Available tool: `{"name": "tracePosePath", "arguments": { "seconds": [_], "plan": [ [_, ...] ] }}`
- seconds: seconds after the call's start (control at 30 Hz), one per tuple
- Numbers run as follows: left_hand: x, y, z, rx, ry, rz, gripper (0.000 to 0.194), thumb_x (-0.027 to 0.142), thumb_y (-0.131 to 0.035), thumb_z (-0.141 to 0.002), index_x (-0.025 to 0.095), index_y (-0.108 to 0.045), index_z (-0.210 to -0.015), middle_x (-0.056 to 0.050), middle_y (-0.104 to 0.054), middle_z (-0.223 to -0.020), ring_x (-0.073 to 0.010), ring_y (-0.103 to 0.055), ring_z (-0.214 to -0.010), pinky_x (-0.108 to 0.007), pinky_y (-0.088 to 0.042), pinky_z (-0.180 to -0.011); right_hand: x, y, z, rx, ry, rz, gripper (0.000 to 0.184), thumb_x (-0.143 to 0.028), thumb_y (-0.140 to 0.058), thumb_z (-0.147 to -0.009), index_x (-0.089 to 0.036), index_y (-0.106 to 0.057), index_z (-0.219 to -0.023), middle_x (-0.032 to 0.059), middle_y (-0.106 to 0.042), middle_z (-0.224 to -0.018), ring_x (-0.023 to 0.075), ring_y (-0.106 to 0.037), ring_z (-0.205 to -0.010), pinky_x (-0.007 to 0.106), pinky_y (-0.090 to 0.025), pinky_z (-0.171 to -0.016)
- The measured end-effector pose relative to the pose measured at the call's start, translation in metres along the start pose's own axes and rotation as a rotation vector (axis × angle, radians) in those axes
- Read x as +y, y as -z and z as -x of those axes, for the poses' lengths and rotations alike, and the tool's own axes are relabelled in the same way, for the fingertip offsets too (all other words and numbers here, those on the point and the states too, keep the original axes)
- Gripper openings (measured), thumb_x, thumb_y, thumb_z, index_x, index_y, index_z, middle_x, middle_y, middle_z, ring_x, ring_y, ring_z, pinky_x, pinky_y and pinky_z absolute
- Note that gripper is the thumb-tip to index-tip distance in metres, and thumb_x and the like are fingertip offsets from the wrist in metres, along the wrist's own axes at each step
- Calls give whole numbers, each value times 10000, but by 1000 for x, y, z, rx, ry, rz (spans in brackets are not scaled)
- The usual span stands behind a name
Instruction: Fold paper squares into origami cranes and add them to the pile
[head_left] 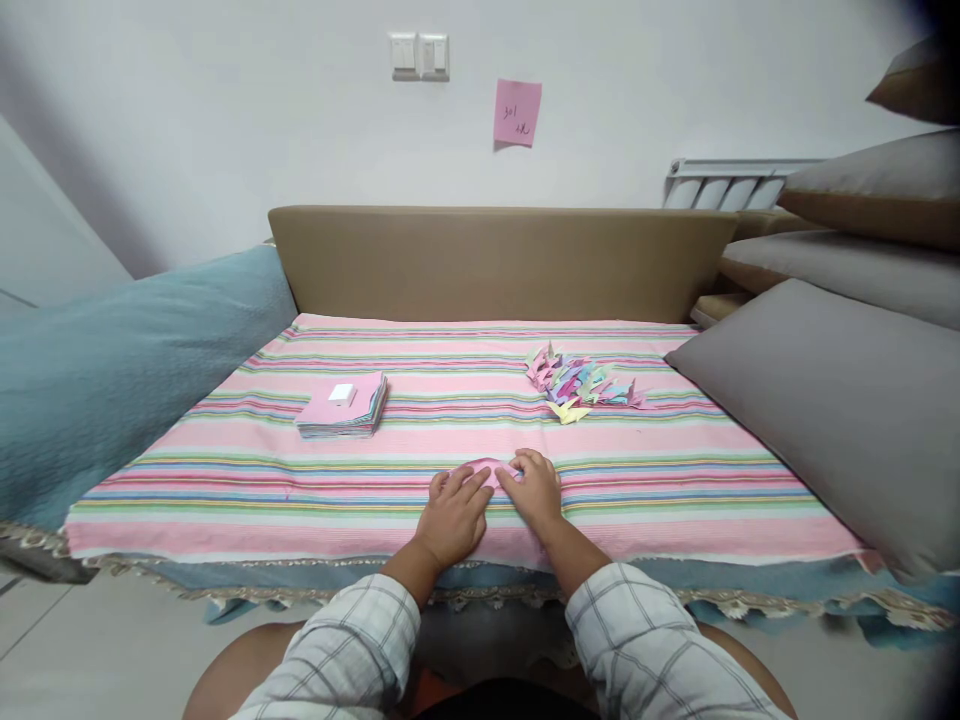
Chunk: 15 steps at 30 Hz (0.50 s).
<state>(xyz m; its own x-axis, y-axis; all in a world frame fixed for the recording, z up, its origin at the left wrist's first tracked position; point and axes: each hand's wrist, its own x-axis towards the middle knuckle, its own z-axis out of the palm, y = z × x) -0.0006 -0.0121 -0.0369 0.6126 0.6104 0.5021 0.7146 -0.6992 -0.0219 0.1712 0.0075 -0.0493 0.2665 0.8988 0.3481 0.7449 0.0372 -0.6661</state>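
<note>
A small folded piece of pink paper [489, 465] lies on the striped cloth near the front edge of the sofa seat. My left hand [455, 512] presses its fingertips onto the paper's left side. At the right end, my right hand [534, 490] is closed on the paper between thumb and curled fingers. Beyond the hands to the right is a heap of small folded paper cranes [574, 382] in several colours. To the left sits a stack of square coloured paper [330, 412], with a small white block [342, 394] on top.
The striped cloth [450, 400] covers the seat in front of the brown backrest [502, 262]. Grey cushions [840, 410] are piled at the right, and a blue-covered armrest [135, 370] slopes along the left. A pink note [517, 112] and light switches [419, 57] are on the wall.
</note>
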Motion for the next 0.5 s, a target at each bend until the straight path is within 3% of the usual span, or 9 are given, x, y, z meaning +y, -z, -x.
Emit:
{"name": "tracePosePath", "arguments": {
  "seconds": [0.17, 0.5],
  "plan": [
    [3, 2, -3, -8, 25, 6, 314, 179, -512, -769, 259, -584, -1065, -53, -565, -1273, -282, -437, -1202, -562, -201, -1022, -1, 0, 0, -2, -20, -8, 131, -367, -621, -710, -239, -603, -696, 20, -618, -1071, 237, -522, -999, 401, -371, -873],
    [4, 3, -4, -25, 47, 4, 297, 184, -527, -752, 253, -584, -1036, -69, -575, -1242, -276, -464, -1143, -540, -229, -1014, 2, 3, 1, -7, -11, -61, 92, -288, -583, -748, -256, -662, -784, 14, -619, -1082, 226, -523, -1020, 389, -371, -894]
  ]
}}
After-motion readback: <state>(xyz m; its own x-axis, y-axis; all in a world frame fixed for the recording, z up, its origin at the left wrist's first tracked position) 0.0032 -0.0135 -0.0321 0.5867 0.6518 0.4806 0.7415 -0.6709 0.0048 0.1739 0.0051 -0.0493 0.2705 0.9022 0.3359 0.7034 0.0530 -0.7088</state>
